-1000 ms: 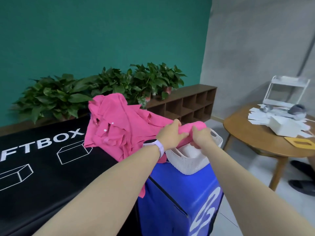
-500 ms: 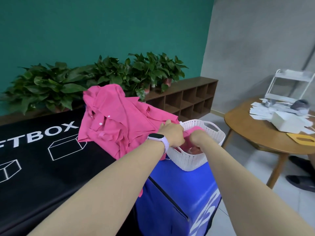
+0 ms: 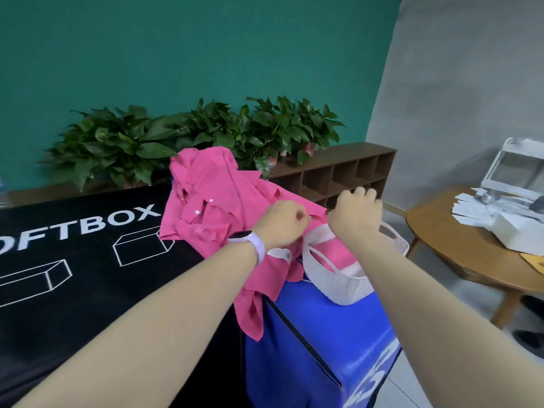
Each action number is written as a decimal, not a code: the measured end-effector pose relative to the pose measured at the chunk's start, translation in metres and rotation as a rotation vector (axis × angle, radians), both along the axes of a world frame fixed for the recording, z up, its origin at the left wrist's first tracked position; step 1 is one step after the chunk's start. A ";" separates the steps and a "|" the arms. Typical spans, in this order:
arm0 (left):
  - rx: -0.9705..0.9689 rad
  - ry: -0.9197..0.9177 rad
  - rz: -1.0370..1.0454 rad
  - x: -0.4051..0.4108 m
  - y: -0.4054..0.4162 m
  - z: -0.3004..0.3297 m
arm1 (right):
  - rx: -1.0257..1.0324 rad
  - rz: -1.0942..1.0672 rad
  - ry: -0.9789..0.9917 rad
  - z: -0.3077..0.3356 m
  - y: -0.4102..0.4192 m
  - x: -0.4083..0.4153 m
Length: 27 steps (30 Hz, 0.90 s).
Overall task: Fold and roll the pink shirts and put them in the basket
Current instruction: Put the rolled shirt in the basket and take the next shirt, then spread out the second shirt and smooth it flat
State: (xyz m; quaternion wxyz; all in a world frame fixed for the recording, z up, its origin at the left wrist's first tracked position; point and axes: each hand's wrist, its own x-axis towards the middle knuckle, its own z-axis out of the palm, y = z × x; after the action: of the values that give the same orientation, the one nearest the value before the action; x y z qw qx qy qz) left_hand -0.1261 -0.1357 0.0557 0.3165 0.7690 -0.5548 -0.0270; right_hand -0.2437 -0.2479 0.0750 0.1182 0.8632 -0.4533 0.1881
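A white plastic basket (image 3: 341,285) stands on a blue-covered stand (image 3: 318,354) at the right end of the black table. A rolled pink shirt (image 3: 332,251) lies inside it. A heap of loose pink shirts (image 3: 217,201) sits on the table just left of the basket, and one hangs over the edge. My left hand (image 3: 284,223), with a watch on the wrist, hovers over the heap with loosely curled fingers that hold nothing. Over the basket's far side my right hand (image 3: 354,214) is lifted, fingers loosely curled and empty.
The black tablecloth (image 3: 73,290) with white lettering spreads to the left. Potted plants (image 3: 206,128) and a low wooden shelf (image 3: 338,172) line the green wall behind. A round wooden table (image 3: 459,245) with papers and boxes stands at the right.
Both hands lowered the rolled pink shirt into the basket, let go of it, and have lifted up out of the basket empty.
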 end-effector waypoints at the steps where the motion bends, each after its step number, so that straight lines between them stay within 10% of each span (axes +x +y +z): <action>1: -0.025 -0.063 0.063 0.021 0.009 -0.003 | -0.048 0.092 -0.025 0.007 0.006 0.015; 8: 0.148 0.006 0.506 0.141 0.066 -0.039 | 0.208 0.443 0.073 -0.013 0.051 0.114; 17: 0.344 0.235 0.598 0.149 0.029 -0.057 | 0.471 0.444 0.181 -0.079 0.049 0.168; 27: -0.244 0.404 0.565 0.151 0.042 -0.042 | 0.396 0.567 0.119 -0.088 0.057 0.157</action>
State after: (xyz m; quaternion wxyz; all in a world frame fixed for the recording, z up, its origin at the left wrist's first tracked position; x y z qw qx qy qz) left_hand 0.0244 -0.0939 0.0139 0.5041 0.8276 -0.2458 -0.0236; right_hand -0.0862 -0.1906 -0.0127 -0.0822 0.9705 -0.2154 0.0711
